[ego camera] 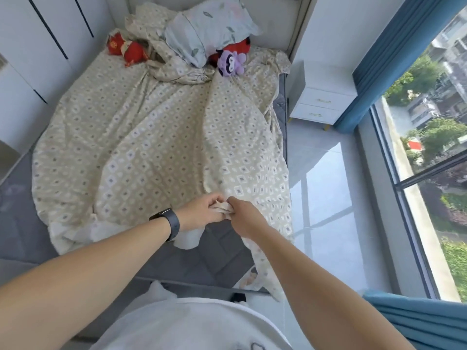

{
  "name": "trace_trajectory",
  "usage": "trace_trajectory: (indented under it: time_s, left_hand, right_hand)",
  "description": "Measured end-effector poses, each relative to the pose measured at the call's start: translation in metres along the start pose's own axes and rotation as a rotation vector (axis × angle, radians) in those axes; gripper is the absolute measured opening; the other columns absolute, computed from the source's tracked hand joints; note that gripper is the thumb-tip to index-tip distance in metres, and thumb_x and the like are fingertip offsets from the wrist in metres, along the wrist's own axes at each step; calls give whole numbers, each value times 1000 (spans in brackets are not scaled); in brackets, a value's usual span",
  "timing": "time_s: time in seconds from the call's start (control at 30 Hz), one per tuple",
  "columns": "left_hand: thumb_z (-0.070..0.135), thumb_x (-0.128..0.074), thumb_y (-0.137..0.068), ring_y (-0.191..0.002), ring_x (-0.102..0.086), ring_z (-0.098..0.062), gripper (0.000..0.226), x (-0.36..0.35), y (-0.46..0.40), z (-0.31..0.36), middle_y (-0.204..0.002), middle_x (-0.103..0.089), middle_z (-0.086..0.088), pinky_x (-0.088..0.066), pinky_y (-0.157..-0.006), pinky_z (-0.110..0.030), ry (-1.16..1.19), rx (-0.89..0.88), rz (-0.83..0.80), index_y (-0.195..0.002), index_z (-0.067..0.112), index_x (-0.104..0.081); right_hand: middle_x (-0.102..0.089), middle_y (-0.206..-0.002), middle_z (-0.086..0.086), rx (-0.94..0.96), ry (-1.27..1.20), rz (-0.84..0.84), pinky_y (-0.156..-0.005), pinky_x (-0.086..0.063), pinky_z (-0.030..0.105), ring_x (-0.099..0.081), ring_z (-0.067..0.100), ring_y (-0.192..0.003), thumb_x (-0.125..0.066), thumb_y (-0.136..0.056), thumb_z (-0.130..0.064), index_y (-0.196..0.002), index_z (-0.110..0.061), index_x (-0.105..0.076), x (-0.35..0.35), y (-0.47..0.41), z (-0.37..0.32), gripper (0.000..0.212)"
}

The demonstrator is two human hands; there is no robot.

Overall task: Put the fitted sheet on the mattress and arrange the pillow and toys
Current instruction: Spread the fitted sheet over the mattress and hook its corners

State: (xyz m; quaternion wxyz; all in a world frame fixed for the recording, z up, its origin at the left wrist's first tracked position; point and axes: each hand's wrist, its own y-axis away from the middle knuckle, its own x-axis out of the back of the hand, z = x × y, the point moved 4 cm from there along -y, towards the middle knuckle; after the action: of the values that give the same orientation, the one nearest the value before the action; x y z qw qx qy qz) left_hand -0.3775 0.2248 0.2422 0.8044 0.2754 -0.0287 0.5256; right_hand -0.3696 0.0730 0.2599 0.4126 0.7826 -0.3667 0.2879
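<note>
The beige diamond-patterned fitted sheet [141, 137] lies loose and wrinkled over the grey mattress [192, 263], with its near edge short of the foot. My left hand [202, 213] and my right hand [242, 213] both pinch a bunched fold of the sheet's near edge, close together. A leaf-print pillow [207, 26] leans at the headboard. Beside it sit a purple plush toy [231, 63], a red plush [237, 48] partly hidden under the pillow, and another red toy [127, 49] at the far left.
A white nightstand [321, 97] stands right of the bed by blue curtains [394, 59]. White wardrobe doors [38, 46] line the left side. Tiled floor [328, 198] runs between bed and a large window [434, 173].
</note>
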Motion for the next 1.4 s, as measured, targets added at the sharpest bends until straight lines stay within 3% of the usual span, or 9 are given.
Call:
trace_trajectory:
  time_s: [0.13, 0.27, 0.4, 0.57, 0.87, 0.97, 1.07, 1.17, 1.4]
  left_hand:
    - [25, -70, -83, -79, -58, -14, 30, 37, 7, -45, -86, -62, 9, -41, -66, -25, -306, 63, -223, -112, 23, -61]
    - [38, -61, -97, -62, -38, -21, 40, 98, 16, -107, -62, -40, 4, -26, -60, -32, -385, 174, -284, -67, 18, -42]
    - [40, -50, -104, -57, -35, -14, 42, 170, 38, -122, -62, -37, 3, -23, -53, -27, -369, 155, -171, -69, 17, -44]
    - [34, -55, -102, -74, -53, -17, 35, 201, 32, -78, -78, -57, -15, -39, -68, -28, 17, -20, -3, -94, 1, -62]
    - [45, -84, -74, -103, -59, -12, 70, 207, 69, -85, -118, -60, 10, -50, -86, -28, -265, -40, -155, -132, 35, -48]
    - [25, -61, -96, -79, -55, -20, 11, 207, 79, -114, -94, -63, -9, -33, -60, -25, -473, 125, -134, -96, 18, -53]
    - [22, -46, -103, -79, -58, -25, 22, 233, 79, -141, -92, -63, -11, -33, -58, -27, -371, 226, 17, -86, 15, -57]
    - [35, -50, -99, -100, -67, -27, 31, 264, 88, -145, -117, -67, 0, -48, -74, -31, -294, 292, 48, -123, 23, -66]
    - [49, -57, -80, -88, -57, -21, 29, 270, 106, -99, -103, -70, -6, -44, -78, -42, -294, 195, -360, -102, 41, -75]
  right_hand:
    - [-56, -83, -6, -59, -5, 54, -65, -45, 36, -57, 23, -79, -47, -93, -10, -94, -25, -52, 2, -16, -17, 16]
    - [-55, -88, -6, -293, 65, 308, -67, -45, 34, -57, 25, -81, -40, -83, -4, -102, -24, -55, 10, -38, -35, 32]
    - [-59, -99, 2, -540, 220, 223, -82, -49, 40, -59, 30, -96, -41, -84, -5, -102, -17, -56, -5, -45, -44, 27]
    - [-42, -144, 4, -92, 247, 81, -108, -31, 46, -39, 30, -130, -55, -87, -29, -143, -25, -43, -48, -91, -152, 58]
    - [-62, -74, 7, -125, -367, 39, -64, -49, 42, -57, 24, -71, -53, -76, -17, -79, -2, -62, -27, -103, -203, 17]
    - [-55, -63, 5, -117, -357, 53, -57, -38, 35, -47, 19, -59, -62, -82, -18, -68, -1, -58, -24, -104, -214, 22]
    - [-51, -61, 2, -156, -246, 52, -55, -34, 32, -45, 18, -54, -59, -89, -30, -63, -9, -49, -26, -103, -201, 35]
    - [-55, -63, 1, -211, 66, -103, -55, -42, 30, -53, 18, -57, -58, -91, -56, -68, -14, -52, -36, -94, -186, 48]
    - [-62, -121, 2, -58, 287, -361, -89, -52, 41, -62, 27, -106, -69, -82, -57, -130, -18, -56, -73, -93, -225, 63]
